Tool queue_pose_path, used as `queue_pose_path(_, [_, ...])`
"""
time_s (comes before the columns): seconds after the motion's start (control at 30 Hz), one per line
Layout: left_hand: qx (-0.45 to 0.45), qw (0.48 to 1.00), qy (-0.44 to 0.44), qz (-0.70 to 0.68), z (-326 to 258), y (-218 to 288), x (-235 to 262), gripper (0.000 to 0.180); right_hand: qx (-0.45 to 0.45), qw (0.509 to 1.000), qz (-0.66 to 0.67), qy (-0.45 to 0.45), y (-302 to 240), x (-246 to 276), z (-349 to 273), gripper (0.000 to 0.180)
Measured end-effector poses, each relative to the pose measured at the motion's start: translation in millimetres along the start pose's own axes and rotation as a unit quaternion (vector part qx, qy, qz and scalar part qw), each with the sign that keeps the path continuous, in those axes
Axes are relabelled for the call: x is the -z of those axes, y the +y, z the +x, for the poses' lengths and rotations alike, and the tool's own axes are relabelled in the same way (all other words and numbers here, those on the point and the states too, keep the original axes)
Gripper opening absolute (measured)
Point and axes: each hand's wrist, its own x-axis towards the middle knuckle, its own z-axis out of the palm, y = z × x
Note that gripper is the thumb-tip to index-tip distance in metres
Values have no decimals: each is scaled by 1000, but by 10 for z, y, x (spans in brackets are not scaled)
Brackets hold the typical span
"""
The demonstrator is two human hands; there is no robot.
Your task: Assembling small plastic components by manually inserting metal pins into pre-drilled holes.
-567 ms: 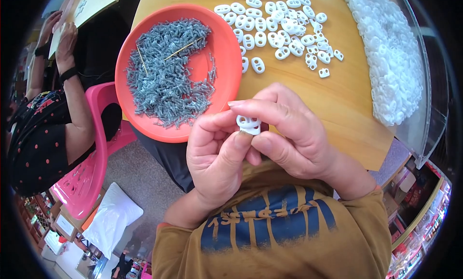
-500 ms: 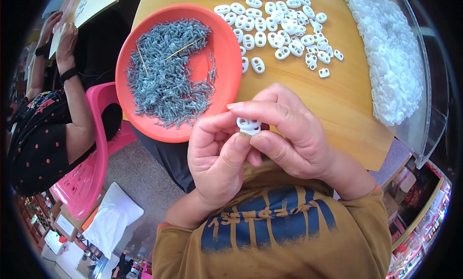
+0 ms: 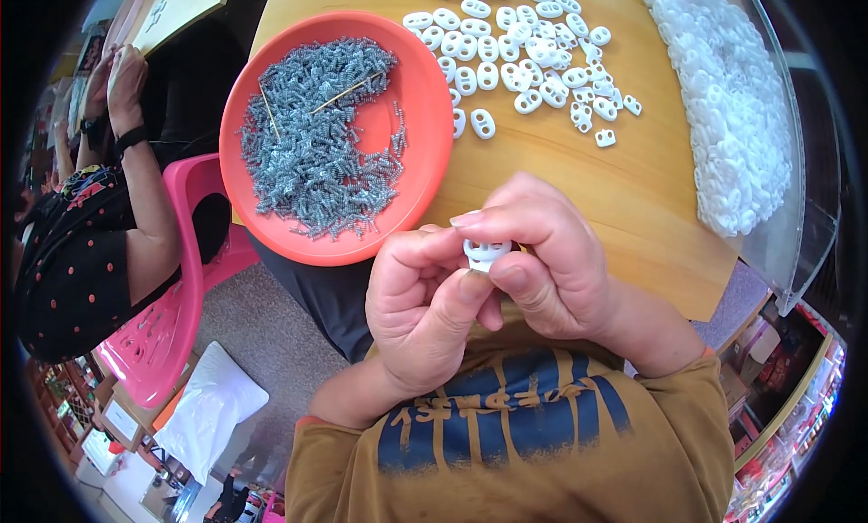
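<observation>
A small white plastic two-hole cord lock (image 3: 485, 253) is pinched between my two hands, just in front of my chest. My left hand (image 3: 420, 306) presses it from the left with thumb and fingertips. From the other side, my right hand (image 3: 551, 256) has its index finger across the top and its thumb against the lower end. Fingers cover much of the piece, so its inner parts are hidden. To the left, an orange-red plate (image 3: 425, 175) holds a heap of small metal springs (image 3: 312, 143). Several finished-looking white cord locks (image 3: 483, 123) lie scattered beyond my hands.
Two thin sticks (image 3: 346, 93) rest on the springs. At the right, a clear bin (image 3: 800, 243) holds a mass of white oval parts (image 3: 737, 116) on the wooden table (image 3: 624, 216). A co-worker (image 3: 99, 234) sits at the left on a pink chair (image 3: 185, 243).
Both hands have shifted slightly right and down with the cord lock. Its two pieces look pressed closer together. The co-worker's hands have moved a little.
</observation>
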Motion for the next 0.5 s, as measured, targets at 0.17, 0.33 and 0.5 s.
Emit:
queue_pose_path(0.17, [-11, 1000, 0, -11, 18, -22, -11, 23, -22, 1000, 14, 16, -2, -15, -19, 27])
queue_pose_path(0.33, [-15, 1000, 0, -3, 52, -41, -20, 22, 8, 1000, -11, 17, 23, 1, -9, 24])
queue_pose_path(0.5, [-19, 1000, -10, 10, 85, -30, -36, 23, 9, 999, -12, 32, 30, 14, 0, 25])
